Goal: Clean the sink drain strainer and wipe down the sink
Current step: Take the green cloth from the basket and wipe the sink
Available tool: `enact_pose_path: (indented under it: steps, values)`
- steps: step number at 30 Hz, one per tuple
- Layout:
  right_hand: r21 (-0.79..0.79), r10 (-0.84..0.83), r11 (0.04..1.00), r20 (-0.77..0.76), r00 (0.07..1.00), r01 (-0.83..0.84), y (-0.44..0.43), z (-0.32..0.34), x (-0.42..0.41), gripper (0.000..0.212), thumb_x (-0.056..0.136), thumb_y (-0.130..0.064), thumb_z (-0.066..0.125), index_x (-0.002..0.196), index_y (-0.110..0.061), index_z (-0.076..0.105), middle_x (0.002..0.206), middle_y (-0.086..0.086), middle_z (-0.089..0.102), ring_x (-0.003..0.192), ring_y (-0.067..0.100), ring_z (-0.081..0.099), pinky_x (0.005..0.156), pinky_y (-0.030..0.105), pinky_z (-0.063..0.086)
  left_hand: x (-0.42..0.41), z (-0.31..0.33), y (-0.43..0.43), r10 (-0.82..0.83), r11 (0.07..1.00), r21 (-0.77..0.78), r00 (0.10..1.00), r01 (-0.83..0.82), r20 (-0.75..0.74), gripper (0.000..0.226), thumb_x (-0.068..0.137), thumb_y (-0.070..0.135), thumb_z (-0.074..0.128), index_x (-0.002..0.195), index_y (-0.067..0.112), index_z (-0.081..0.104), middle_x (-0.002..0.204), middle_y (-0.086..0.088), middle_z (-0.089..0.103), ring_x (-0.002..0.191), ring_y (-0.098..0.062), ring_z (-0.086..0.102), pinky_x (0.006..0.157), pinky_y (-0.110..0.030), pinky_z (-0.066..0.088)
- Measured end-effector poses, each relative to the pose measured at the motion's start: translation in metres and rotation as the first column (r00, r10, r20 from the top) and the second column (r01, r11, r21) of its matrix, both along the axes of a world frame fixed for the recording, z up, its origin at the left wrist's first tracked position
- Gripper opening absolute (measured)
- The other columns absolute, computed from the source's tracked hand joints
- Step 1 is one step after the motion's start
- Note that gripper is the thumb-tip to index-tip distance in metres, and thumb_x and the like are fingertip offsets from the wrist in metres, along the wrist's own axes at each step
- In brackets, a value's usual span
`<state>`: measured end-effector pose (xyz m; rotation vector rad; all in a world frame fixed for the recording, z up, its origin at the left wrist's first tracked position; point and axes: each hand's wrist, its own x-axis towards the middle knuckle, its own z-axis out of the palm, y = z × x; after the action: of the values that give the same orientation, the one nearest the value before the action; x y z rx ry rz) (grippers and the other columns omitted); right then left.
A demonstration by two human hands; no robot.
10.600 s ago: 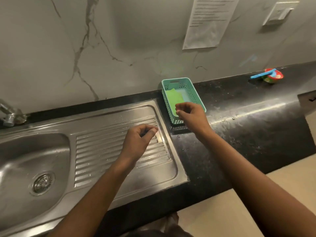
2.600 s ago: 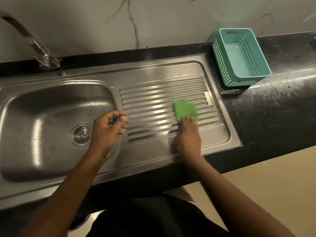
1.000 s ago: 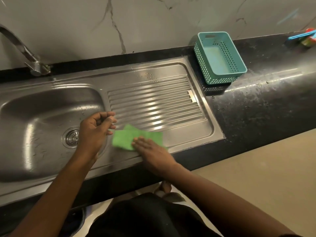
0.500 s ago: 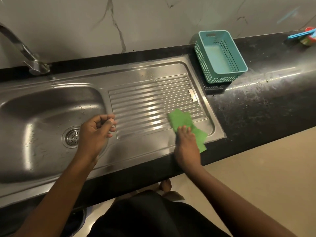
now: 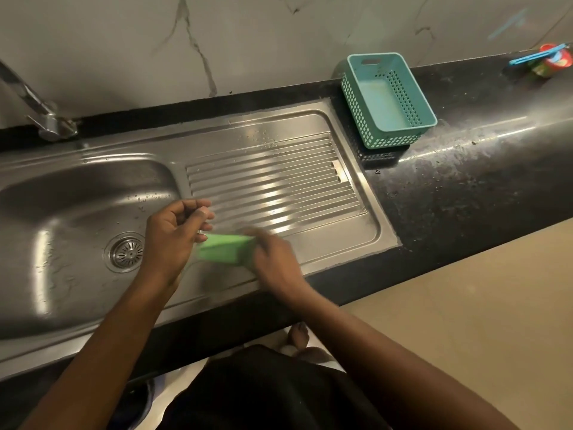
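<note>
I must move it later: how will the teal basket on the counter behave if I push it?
The teal basket looks empty, with perforated plastic walls, so probably light and fairly stiff. Standing flat on the glossy black counter, it would likely slide rather than tip.

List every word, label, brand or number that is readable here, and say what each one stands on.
Readable text: none in this view.
Small metal tab on the drainboard: possibly a maker's stamp, too small to read.
Colourful bowl at the far end of the counter: blurred pattern, no letters can be made out.
Teal basket: no label shows.
</note>
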<state>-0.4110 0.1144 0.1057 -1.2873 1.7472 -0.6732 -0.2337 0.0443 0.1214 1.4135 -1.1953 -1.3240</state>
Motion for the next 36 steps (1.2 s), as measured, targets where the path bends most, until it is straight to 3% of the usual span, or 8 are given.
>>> enact_pose_path:
  steps: [8, 11, 16, 19, 25, 28, 32, 36]
  values:
    - [-0.099, -0.510, 0.858, -0.052, 0.859, 0.504, -0.023, 0.000, -0.156, 0.044, 0.107, -0.013, 0.042, 0.148, -0.026, 0.047, 0.117, 0.001, 0.068, 0.094, 0.014, 0.072, 0.072, 0.030, 0.064, -0.010, -0.006, 0.002, -0.038, 0.999, 0.005, 0.999, 0.038, 0.002, 0.021, 0.088, 0.033, 0.070, 0.107, 0.027, 0.078, 0.099, -0.005, 0.080, 0.085, -0.019, 0.074, 0.072, -0.032, 0.058]
    - [-0.173, -0.398, 0.917, -0.389, 0.831, 0.358, -0.020, -0.013, -0.191, 0.059, 0.099, -0.013, 0.054, 0.154, -0.025, 0.035, 0.134, 0.010, 0.059, 0.118, 0.028, 0.061, 0.096, 0.049, 0.057, -0.012, -0.010, 0.003, -0.048, 0.999, 0.012, 0.999, 0.048, -0.001, 0.023, 0.086, 0.038, 0.070, 0.106, 0.030, 0.079, 0.100, -0.003, 0.080, 0.085, -0.018, 0.075, 0.072, -0.031, 0.057]
    - [-0.013, 0.008, 0.999, -0.883, 0.470, -0.040, -0.022, -0.020, -0.209, 0.051, 0.090, -0.019, 0.059, 0.140, -0.019, 0.045, 0.126, 0.015, 0.061, 0.109, 0.036, 0.062, 0.094, 0.052, 0.051, -0.012, -0.014, 0.004, -0.026, 0.999, 0.030, 1.000, 0.026, -0.011, 0.029, 0.080, 0.044, 0.070, 0.104, 0.031, 0.079, 0.098, -0.002, 0.081, 0.084, -0.016, 0.074, 0.070, -0.027, 0.057]
    - [-0.045, -0.074, 0.997, -0.772, 0.631, 0.061, -0.037, -0.010, -0.214, 0.050, 0.093, -0.016, 0.060, 0.140, -0.022, 0.043, 0.111, 0.015, 0.063, 0.093, 0.039, 0.067, 0.081, 0.050, 0.055, -0.010, -0.016, 0.002, -0.011, 1.000, 0.029, 1.000, 0.011, -0.016, 0.030, 0.079, 0.045, 0.070, 0.104, 0.030, 0.079, 0.098, -0.002, 0.081, 0.083, -0.016, 0.074, 0.068, -0.025, 0.058]
    - [-0.002, -0.361, 0.933, -0.011, 0.933, 0.361, -0.046, 0.013, -0.224, 0.078, 0.096, -0.021, 0.070, 0.163, -0.026, 0.029, 0.155, 0.013, 0.044, 0.133, 0.031, 0.055, 0.108, 0.051, 0.052, -0.008, -0.023, -0.003, 0.004, 0.999, 0.034, 1.000, -0.004, -0.017, 0.030, 0.081, 0.045, 0.071, 0.105, 0.030, 0.079, 0.098, -0.001, 0.081, 0.084, -0.017, 0.075, 0.072, -0.032, 0.056]
    - [0.172, -0.155, 0.966, -0.211, 0.965, 0.193, -0.040, 0.005, -0.220, 0.082, 0.096, -0.035, 0.072, 0.162, -0.018, 0.026, 0.152, 0.018, 0.049, 0.129, 0.036, 0.059, 0.104, 0.055, 0.054, -0.009, -0.027, -0.005, -0.004, 0.999, 0.032, 1.000, 0.004, -0.003, 0.030, 0.082, 0.045, 0.070, 0.107, 0.031, 0.079, 0.099, -0.001, 0.081, 0.085, -0.016, 0.075, 0.072, -0.033, 0.056]
    - [0.262, 0.188, 0.965, -0.769, 0.611, 0.032, -0.032, -0.004, -0.221, 0.068, 0.087, -0.072, 0.062, 0.136, -0.026, 0.060, 0.131, 0.013, 0.059, 0.117, 0.034, 0.060, 0.095, 0.051, 0.055, -0.010, -0.028, -0.007, -0.018, 0.999, 0.029, 1.000, 0.018, -0.002, 0.029, 0.084, 0.045, 0.070, 0.108, 0.032, 0.079, 0.100, 0.000, 0.081, 0.085, -0.015, 0.075, 0.072, -0.031, 0.056]
    - [0.229, 0.282, 0.958, -0.863, 0.420, -0.172, -0.040, -0.011, -0.224, 0.064, 0.089, -0.067, 0.060, 0.136, -0.024, 0.060, 0.152, 0.013, 0.043, 0.139, 0.035, 0.042, 0.112, 0.052, 0.042, -0.012, -0.026, -0.009, -0.022, 0.999, 0.028, 1.000, 0.022, 0.000, 0.029, 0.083, 0.046, 0.069, 0.107, 0.032, 0.079, 0.099, 0.000, 0.081, 0.085, -0.016, 0.075, 0.072, -0.031, 0.056]
